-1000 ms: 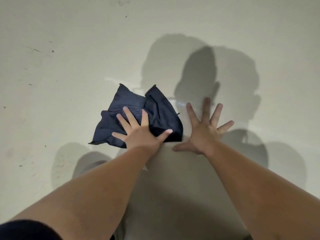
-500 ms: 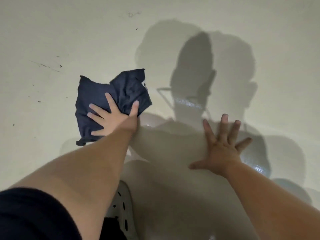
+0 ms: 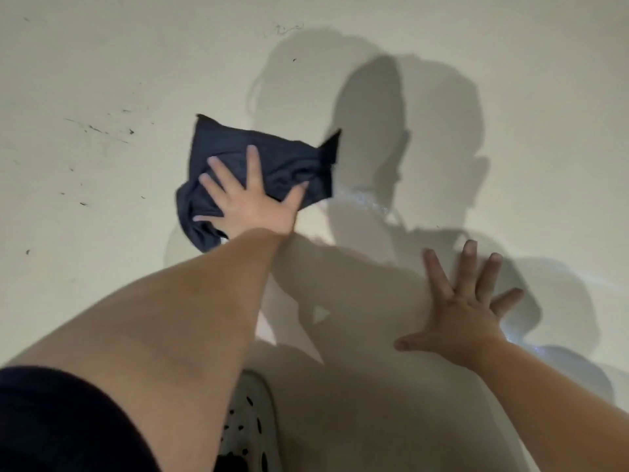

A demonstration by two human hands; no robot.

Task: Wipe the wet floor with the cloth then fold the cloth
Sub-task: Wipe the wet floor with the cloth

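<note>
A crumpled dark blue cloth (image 3: pixel 282 158) lies on the pale floor (image 3: pixel 510 97), left of centre. My left hand (image 3: pixel 252 202) presses flat on the cloth's near part, fingers spread, arm stretched forward. A thin glistening streak of water (image 3: pixel 367 201) shines just right of the cloth. My right hand (image 3: pixel 463 311) rests flat on the bare floor at the lower right, fingers spread, holding nothing. Another wet glint (image 3: pixel 517 342) shows beside its wrist.
A white perforated shoe (image 3: pixel 248 420) is at the bottom centre, under my left arm. Dark specks and scuff marks (image 3: pixel 102 131) dot the floor to the left of the cloth. Shadows of my head and arms fall across the middle of the floor.
My left hand slid the cloth left and away over the floor, then a little back to the right. My right hand stayed planted on the floor while the view shifted forward.
</note>
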